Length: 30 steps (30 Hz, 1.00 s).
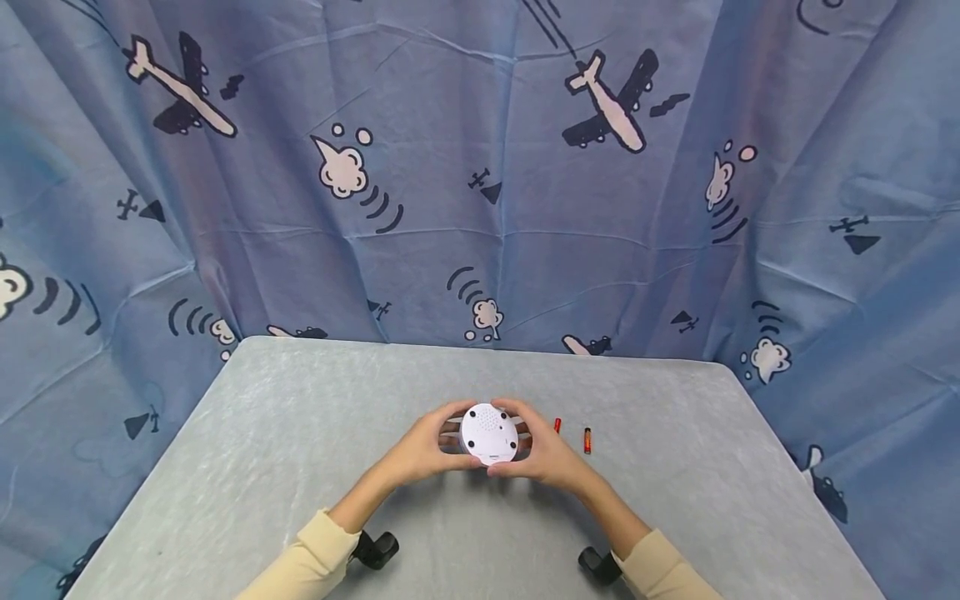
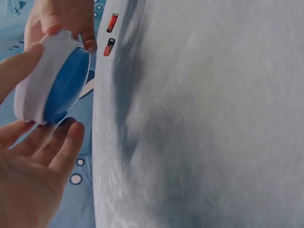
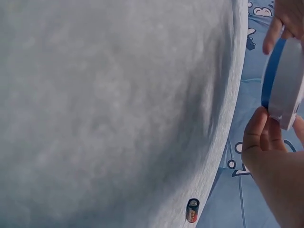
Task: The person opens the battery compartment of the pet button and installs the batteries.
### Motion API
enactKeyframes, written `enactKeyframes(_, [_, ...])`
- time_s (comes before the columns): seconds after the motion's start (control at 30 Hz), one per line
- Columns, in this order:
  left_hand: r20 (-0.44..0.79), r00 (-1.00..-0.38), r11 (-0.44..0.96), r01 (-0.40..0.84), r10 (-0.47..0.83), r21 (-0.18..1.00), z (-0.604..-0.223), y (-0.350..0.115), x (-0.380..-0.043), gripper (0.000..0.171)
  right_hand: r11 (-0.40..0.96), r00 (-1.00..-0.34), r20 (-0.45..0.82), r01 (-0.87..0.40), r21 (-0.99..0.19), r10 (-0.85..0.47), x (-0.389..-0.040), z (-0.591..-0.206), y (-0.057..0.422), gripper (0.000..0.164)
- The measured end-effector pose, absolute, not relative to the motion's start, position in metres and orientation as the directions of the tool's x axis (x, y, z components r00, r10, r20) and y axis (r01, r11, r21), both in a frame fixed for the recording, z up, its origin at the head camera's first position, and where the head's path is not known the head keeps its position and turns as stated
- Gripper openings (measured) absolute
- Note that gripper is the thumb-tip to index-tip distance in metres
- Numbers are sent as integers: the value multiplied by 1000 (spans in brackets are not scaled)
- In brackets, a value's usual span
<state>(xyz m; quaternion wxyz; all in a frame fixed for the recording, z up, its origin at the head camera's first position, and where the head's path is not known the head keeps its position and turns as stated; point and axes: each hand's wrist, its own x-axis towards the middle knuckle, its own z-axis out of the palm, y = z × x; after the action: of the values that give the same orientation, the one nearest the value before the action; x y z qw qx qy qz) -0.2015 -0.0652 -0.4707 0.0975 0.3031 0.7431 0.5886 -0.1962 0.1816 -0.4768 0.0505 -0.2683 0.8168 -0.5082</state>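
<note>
A round white device [image 1: 489, 435] with a blue front [image 2: 69, 85] is held up above the table by both hands. Its back, with small holes in a cluster and dark round feet, faces the head camera. My left hand [image 1: 422, 450] grips the left rim, thumb low on the near edge and fingers around the side. On the opposite rim, my right hand [image 1: 553, 454] holds it in the same way. Two red and black batteries lie right of the right hand: one battery [image 1: 587, 441] in full view, the other battery [image 1: 557, 425] partly hidden behind that hand.
The grey-white table top [image 1: 337, 392] spreads around the hands. Behind it hangs a blue curtain [image 1: 435, 275] printed with planes and clouds. Black wrist mounts [image 1: 375, 550] sit below both forearms, near the cream sleeves [image 1: 307, 554].
</note>
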Motion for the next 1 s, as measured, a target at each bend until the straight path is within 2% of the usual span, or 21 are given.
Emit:
enactKeyframes(0.27, [157, -795, 123, 279, 586, 952, -477, -72, -203, 78, 359, -850, 146, -362, -860, -506, -200, -479, 180, 88])
enactKeyframes(0.53, [131, -803, 170, 278, 582, 946, -482, -76, -208, 73, 407, -869, 89, -316, -857, -487, -202, -481, 176, 84])
enactKeyframes(0.7, [106, -788, 201, 280, 606, 939, -484, -75, -211, 73, 393, -865, 62, -289, -873, -498, -201, -483, 175, 80])
enactKeyframes(1.0, [93, -809, 236, 276, 580, 932, -485, -73, -209, 76, 369, -872, 56, -262, -892, -486, -202, -486, 178, 72])
